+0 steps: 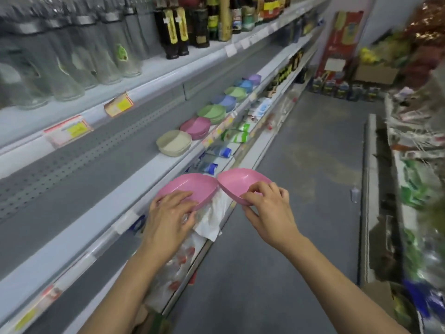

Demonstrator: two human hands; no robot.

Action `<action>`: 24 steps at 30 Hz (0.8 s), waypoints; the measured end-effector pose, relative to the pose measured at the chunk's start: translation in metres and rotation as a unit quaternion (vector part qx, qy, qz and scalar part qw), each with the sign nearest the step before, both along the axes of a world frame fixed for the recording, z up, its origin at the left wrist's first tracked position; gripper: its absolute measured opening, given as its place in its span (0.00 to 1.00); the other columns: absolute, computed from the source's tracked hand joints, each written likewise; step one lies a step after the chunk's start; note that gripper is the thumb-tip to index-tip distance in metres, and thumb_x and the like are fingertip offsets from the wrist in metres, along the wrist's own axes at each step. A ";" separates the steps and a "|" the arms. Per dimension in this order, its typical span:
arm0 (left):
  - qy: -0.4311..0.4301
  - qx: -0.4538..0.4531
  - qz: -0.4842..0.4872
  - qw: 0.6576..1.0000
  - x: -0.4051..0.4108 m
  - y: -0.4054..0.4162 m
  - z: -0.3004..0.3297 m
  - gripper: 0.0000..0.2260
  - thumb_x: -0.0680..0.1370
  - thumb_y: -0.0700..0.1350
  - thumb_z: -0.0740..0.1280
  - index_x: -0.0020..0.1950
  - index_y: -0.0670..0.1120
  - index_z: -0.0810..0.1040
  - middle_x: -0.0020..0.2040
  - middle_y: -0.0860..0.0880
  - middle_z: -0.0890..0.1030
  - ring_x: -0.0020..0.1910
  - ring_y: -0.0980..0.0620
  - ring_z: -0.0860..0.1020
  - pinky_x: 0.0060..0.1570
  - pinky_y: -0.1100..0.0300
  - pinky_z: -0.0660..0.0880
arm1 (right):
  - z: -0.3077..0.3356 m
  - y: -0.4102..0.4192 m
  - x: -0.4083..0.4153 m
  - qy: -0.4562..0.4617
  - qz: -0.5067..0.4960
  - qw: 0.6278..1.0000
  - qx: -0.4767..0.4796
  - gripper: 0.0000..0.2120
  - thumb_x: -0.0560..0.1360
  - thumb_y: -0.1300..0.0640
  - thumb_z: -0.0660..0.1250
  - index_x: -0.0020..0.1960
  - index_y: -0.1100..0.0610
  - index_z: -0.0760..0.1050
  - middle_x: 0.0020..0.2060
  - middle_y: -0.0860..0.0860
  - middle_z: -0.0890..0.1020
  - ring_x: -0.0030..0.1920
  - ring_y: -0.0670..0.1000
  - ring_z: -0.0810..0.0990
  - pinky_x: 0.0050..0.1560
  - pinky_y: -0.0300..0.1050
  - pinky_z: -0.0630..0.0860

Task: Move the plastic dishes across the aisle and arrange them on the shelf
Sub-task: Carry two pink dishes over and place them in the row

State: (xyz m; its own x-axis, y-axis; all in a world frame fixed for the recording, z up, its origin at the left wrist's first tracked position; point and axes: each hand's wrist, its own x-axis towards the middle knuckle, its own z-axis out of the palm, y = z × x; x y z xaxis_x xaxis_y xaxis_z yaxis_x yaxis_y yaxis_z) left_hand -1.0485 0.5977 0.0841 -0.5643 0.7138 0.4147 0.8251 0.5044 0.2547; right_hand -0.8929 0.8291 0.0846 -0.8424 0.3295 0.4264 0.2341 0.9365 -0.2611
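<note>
Left hand: your left hand (pixel 169 214) pinches the near rim of the left pink dish (pixel 190 189), fingers curled over the edge into the bowl, thumb underneath.
Right hand: your right hand (pixel 267 208) pinches the near rim of the right pink dish (pixel 243 183) the same way, fingertips inside, thumb below.
Dishes: both sit at frame centre, tilted, their far rims touching each other, held just off the front edge of the grey shelf (pixel 101 213).
Already on shelf: a row of stacks runs toward the upper right of the frame, beige stack (pixel 173 143), pink stack (pixel 195 127), green stack (pixel 212 113), then blue, green, blue and purple ones beyond.
Beneath the dishes: white crumpled packaging (pixel 212 218) on the lower shelf.
Above: clear glass bottles (pixel 60 61) upper left, dark bottles (pixel 183 27) top centre.
Right of frame: blurred packaged goods across the aisle floor (pixel 301 201).
Writing: price tags (pixel 68 130) on the shelf edges are too blurred to read.
</note>
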 end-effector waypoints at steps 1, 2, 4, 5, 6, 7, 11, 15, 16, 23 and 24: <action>-0.007 0.000 0.012 1.000 -0.016 0.013 -0.005 0.11 0.77 0.53 0.64 0.50 0.53 0.86 0.62 0.53 0.82 0.61 0.51 0.79 0.61 0.45 0.70 | -0.004 0.016 -0.018 -0.009 0.009 1.000 -0.001 0.06 0.76 0.51 0.71 0.52 0.44 0.80 0.53 0.44 0.74 0.56 0.50 0.72 0.57 0.52 0.67; -0.015 0.001 0.025 1.000 -0.033 0.026 -0.011 0.12 0.77 0.53 0.64 0.50 0.53 0.86 0.61 0.53 0.83 0.61 0.50 0.79 0.60 0.45 0.71 | -0.009 0.033 -0.036 -0.017 0.017 1.000 0.000 0.07 0.76 0.51 0.71 0.53 0.44 0.80 0.53 0.44 0.74 0.56 0.51 0.72 0.57 0.53 0.67; -0.017 0.005 0.047 0.999 -0.071 0.056 -0.021 0.14 0.77 0.54 0.62 0.50 0.52 0.86 0.59 0.53 0.83 0.59 0.50 0.80 0.60 0.45 0.71 | -0.018 0.069 -0.076 -0.033 0.026 0.999 0.006 0.07 0.76 0.50 0.71 0.54 0.44 0.80 0.54 0.44 0.75 0.57 0.51 0.72 0.58 0.53 0.67; -0.013 0.009 0.056 0.998 -0.091 0.073 -0.026 0.14 0.77 0.54 0.61 0.50 0.52 0.86 0.58 0.53 0.84 0.59 0.50 0.80 0.59 0.46 0.70 | -0.023 0.088 -0.097 -0.039 0.029 0.999 0.008 0.07 0.76 0.50 0.72 0.54 0.44 0.80 0.54 0.44 0.75 0.57 0.52 0.72 0.58 0.53 0.67; -0.009 0.016 0.064 0.998 -0.113 0.092 -0.029 0.15 0.77 0.54 0.61 0.50 0.52 0.86 0.57 0.53 0.84 0.58 0.50 0.80 0.59 0.47 0.69 | -0.027 0.106 -0.118 -0.044 0.029 0.999 0.012 0.08 0.76 0.50 0.72 0.54 0.44 0.80 0.54 0.45 0.75 0.56 0.52 0.73 0.58 0.53 0.67; -0.007 0.024 0.071 0.997 -0.137 0.112 -0.030 0.15 0.76 0.54 0.61 0.50 0.51 0.86 0.56 0.53 0.84 0.57 0.50 0.80 0.59 0.48 0.69 | -0.029 0.125 -0.140 -0.047 0.027 0.998 0.015 0.08 0.75 0.51 0.72 0.54 0.45 0.80 0.54 0.45 0.76 0.56 0.53 0.73 0.57 0.54 0.68; -0.014 0.024 0.105 0.994 -0.225 0.174 -0.023 0.15 0.76 0.53 0.61 0.48 0.49 0.86 0.56 0.52 0.84 0.55 0.48 0.81 0.55 0.48 0.72 | -0.027 0.185 -0.228 -0.038 0.046 0.998 0.034 0.09 0.73 0.54 0.74 0.52 0.47 0.81 0.52 0.47 0.77 0.55 0.55 0.75 0.55 0.56 0.70; -0.014 0.015 0.164 0.986 -0.286 0.195 -0.013 0.12 0.76 0.52 0.64 0.48 0.49 0.85 0.59 0.52 0.83 0.57 0.48 0.80 0.55 0.50 0.68 | -0.013 0.223 -0.327 -0.016 0.099 0.993 0.063 0.07 0.72 0.55 0.74 0.49 0.49 0.82 0.50 0.48 0.78 0.51 0.56 0.76 0.54 0.55 0.70; -0.011 0.016 0.181 0.983 -0.295 0.195 -0.013 0.13 0.76 0.53 0.63 0.49 0.49 0.85 0.59 0.52 0.83 0.57 0.48 0.80 0.55 0.50 0.69 | -0.013 0.228 -0.350 -0.016 0.117 0.990 0.076 0.06 0.72 0.55 0.74 0.49 0.49 0.81 0.49 0.48 0.78 0.50 0.56 0.75 0.53 0.55 0.71; -0.018 -0.017 0.300 0.953 -0.323 0.212 -0.023 0.15 0.76 0.52 0.60 0.53 0.51 0.85 0.59 0.52 0.83 0.50 0.42 0.83 0.51 0.48 0.75 | -0.052 0.233 -0.492 -0.069 0.259 0.954 0.135 0.16 0.59 0.59 0.78 0.45 0.51 0.80 0.40 0.51 0.77 0.40 0.57 0.76 0.46 0.54 0.70; -0.012 -0.029 0.320 0.947 -0.323 0.219 -0.024 0.15 0.76 0.52 0.60 0.52 0.51 0.85 0.59 0.52 0.83 0.50 0.43 0.82 0.52 0.48 0.73 | -0.061 0.232 -0.503 -0.085 0.286 0.945 0.137 0.17 0.59 0.57 0.79 0.46 0.51 0.81 0.41 0.51 0.78 0.41 0.57 0.78 0.47 0.54 0.68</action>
State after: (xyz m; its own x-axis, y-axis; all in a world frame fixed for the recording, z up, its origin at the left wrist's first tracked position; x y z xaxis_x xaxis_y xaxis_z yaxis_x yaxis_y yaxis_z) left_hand -1.3713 0.8166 0.0597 -0.8980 0.2431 0.3668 0.3393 0.9132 0.2257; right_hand -1.3958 1.0610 0.0237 -0.9131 -0.3033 0.2726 -0.3140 0.9494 0.0048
